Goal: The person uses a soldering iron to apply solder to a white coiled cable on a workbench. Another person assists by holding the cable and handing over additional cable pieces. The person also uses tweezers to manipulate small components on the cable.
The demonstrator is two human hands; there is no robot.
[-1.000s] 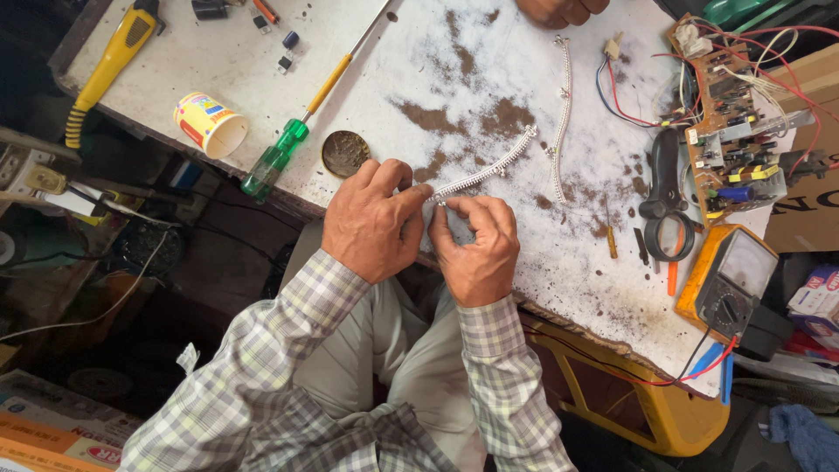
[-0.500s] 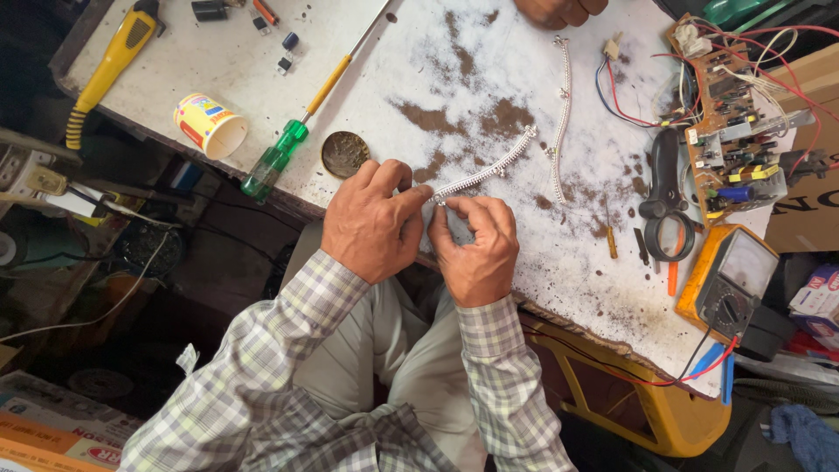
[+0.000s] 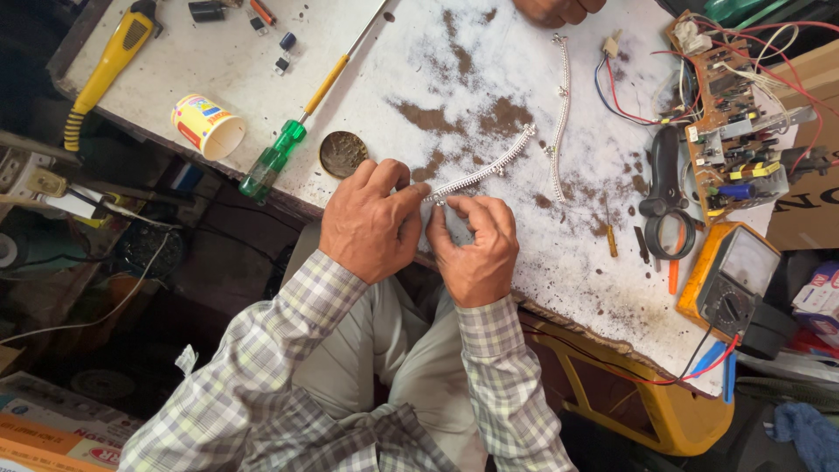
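Workbench top [image 3: 262, 52], white and stained with brown rust-like patches, seen from above with the person's lap below its near edge. Left hand [image 3: 371, 223] and right hand [image 3: 476, 249] meet at the near edge, both with fingers closed in a pinch on the near end of a white LED strip [image 3: 485, 170]. That end is hidden under the fingertips, so the exact contact cannot be made out. The strip's long axis runs diagonally, from the hands up and to the right across the table, its far end lying free on a brown patch. A second white strip [image 3: 559, 105] lies apart to its right, running nearly straight away from the person. Left of the hands: a round tin lid [image 3: 343, 154], a green-handled screwdriver [image 3: 284, 149] and a paper cup [image 3: 208, 126] on its side. At right: a magnifier [image 3: 669, 201], a wired circuit board [image 3: 730, 114] and a yellow multimeter [image 3: 734, 280]. Another person's hand [image 3: 555, 9] is cut off at the top edge.
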